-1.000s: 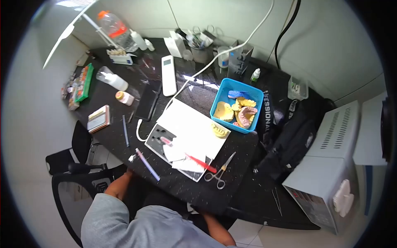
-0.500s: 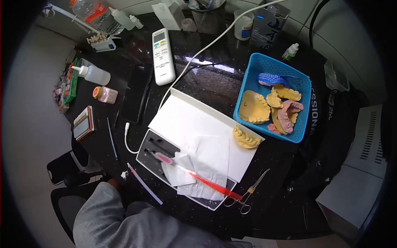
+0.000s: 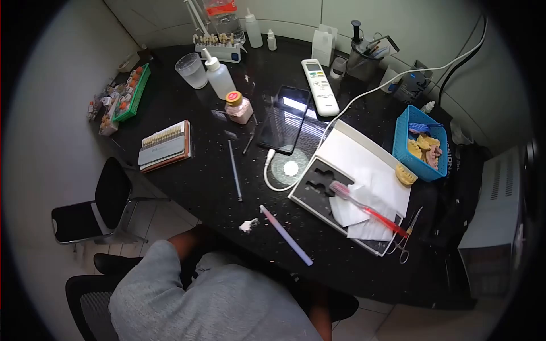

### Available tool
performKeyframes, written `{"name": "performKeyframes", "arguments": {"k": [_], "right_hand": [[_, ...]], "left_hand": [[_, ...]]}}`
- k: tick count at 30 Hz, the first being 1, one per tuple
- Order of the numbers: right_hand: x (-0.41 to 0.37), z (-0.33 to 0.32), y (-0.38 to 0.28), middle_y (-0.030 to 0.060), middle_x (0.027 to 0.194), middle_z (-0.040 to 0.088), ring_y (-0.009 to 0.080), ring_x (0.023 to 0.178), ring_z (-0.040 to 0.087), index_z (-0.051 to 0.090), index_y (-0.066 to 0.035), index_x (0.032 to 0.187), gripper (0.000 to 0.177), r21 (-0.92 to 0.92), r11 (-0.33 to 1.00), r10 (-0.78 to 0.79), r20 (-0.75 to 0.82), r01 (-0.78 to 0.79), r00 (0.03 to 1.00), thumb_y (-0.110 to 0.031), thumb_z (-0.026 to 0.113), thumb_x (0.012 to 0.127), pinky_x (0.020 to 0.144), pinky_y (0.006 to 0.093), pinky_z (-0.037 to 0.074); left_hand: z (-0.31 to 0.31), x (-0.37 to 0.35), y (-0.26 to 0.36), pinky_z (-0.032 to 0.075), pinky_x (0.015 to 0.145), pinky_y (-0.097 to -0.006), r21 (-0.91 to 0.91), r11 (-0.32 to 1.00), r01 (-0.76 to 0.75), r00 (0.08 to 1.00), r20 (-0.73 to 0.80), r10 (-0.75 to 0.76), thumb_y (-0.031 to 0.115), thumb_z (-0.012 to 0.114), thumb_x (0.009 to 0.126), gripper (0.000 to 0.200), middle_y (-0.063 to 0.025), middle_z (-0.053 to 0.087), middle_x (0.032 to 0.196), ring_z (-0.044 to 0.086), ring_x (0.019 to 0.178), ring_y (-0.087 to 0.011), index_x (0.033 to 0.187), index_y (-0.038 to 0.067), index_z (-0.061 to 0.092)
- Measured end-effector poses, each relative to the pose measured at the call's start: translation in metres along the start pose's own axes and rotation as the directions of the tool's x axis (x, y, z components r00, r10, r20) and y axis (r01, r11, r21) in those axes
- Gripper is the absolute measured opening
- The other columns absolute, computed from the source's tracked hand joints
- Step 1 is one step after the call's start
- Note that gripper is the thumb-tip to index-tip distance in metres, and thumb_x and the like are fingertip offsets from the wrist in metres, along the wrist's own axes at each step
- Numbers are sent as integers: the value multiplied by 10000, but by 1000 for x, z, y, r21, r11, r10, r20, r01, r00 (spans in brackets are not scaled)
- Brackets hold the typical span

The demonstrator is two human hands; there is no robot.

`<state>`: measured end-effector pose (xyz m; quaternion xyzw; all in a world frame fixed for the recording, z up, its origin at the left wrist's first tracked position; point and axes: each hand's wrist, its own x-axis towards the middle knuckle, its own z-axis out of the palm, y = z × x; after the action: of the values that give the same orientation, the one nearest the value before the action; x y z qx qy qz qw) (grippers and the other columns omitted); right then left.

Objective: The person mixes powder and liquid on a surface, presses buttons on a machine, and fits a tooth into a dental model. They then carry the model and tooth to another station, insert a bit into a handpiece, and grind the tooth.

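Neither of my hands shows; both are hidden below the counter edge, with part of my left forearm (image 3: 187, 241) and my right forearm (image 3: 321, 315) visible. Nearest to me on the black counter lies a pale purple stick-like tool (image 3: 288, 240), beside a small heap of white powder (image 3: 247, 225). To the right, a red toothbrush (image 3: 375, 215) rests on crumpled white tissue (image 3: 372, 230) in an open white box (image 3: 318, 212). Locking forceps (image 3: 402, 250) lie against the box's right corner. A yellow dental cast (image 3: 405, 175) sits on the lid.
A blue basket (image 3: 402, 139) holds several dental casts. Behind are a black phone (image 3: 278, 125), a white remote (image 3: 320, 88), a pink powder jar (image 3: 239, 109) and a squeeze bottle (image 3: 220, 78). On the left are a shade guide booklet (image 3: 165, 149), a green tray (image 3: 136, 94) and a chair (image 3: 111, 187).
My view has swung left, so the counter's things appear further right. More of the left side and the chair shows. No object has visibly been moved.
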<state>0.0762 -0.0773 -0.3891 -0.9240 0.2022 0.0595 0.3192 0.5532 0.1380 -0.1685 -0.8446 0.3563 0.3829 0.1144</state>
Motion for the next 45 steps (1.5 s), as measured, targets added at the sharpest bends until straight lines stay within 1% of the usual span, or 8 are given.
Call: {"name": "performKeyframes", "arguments": {"k": [6, 9, 14, 18, 23, 32, 39, 45], "right_hand": [[58, -164, -169, 163, 1074, 702, 350, 953, 685, 664, -70, 1160, 332, -94, 980, 195, 227, -178, 954, -315, 547, 969, 881, 425, 526], [55, -272, -276, 149, 886, 717, 288, 808, 695, 696, -27, 1062, 342, 395, 897, 73, 310, -198, 948, -327, 673, 899, 737, 382, 529], [47, -395, -378, 76, 772, 693, 222, 700, 674, 697, -48, 1043, 364, 381, 920, -224, 320, 91, 920, -376, 708, 886, 613, 329, 520], [58, -458, -422, 65, 798, 668, 229, 692, 663, 683, -49, 1049, 325, 225, 925, -313, 1, 305, 950, -250, 791, 818, 606, 320, 523], [87, -470, -417, 103, 795, 649, 208, 691, 668, 666, -28, 1091, 303, 50, 970, -216, -258, 236, 942, -121, 772, 823, 623, 304, 548], [106, -446, -373, 101, 851, 633, 247, 709, 639, 674, -17, 1018, 211, -56, 996, -86, -471, 68, 878, -69, 743, 826, 627, 340, 513], [113, -421, -355, 69, 870, 610, 234, 769, 606, 691, -44, 1029, 247, -290, 952, -236, -474, 102, 849, -105, 763, 802, 666, 358, 509], [119, -416, -356, 96, 829, 572, 268, 740, 589, 631, -10, 954, 139, -283, 959, -179, -560, 16, 809, -19, 676, 823, 657, 396, 495]], "left_hand": [[-4, -1, -11, 529, 897, -447, 26, 998, -58, 997, -52, 59, 288, 629, 865, 451, -210, 685, 1129, 647, 1077, -379, 1215, 5, 603], [-72, -54, -13, 549, 845, -413, -164, 930, -330, 933, 96, 348, 302, 591, 913, 385, -157, 715, 1087, 688, 987, -334, 1135, -2, 674], [-230, -180, 5, 546, 705, -267, -601, 370, -708, 576, -189, 795, 166, 671, 895, 216, -132, 736, 993, 716, 810, -153, 1018, -6, 717], [-297, -167, 41, 523, 811, -280, -320, 355, -878, 455, -789, 413, 111, 680, 893, 228, -77, 669, 1017, 649, 881, -114, 1085, -7, 640], [-360, -111, 78, 486, 965, -386, 230, 659, -716, 111, -895, 433, 155, 755, 815, 527, -127, 635, 1182, 596, 1138, -299, 1288, 54, 545], [-378, -49, 92, 476, 920, -448, 176, 783, -597, 369, -806, 462, 132, 761, 775, 456, -211, 660, 1053, 605, 1054, -389, 1180, 28, 578], [-367, -95, 93, 518, 882, -367, 272, 748, -605, 110, -902, 417, 110, 721, 789, 391, -146, 650, 1056, 660, 961, -279, 1153, 37, 598], [-264, -156, 96, 536, 894, -286, -280, 255, -926, 335, -919, 208, 33, 759, 724, 531, -86, 605, 1091, 633, 1040, -168, 1220, 38, 572]]}}
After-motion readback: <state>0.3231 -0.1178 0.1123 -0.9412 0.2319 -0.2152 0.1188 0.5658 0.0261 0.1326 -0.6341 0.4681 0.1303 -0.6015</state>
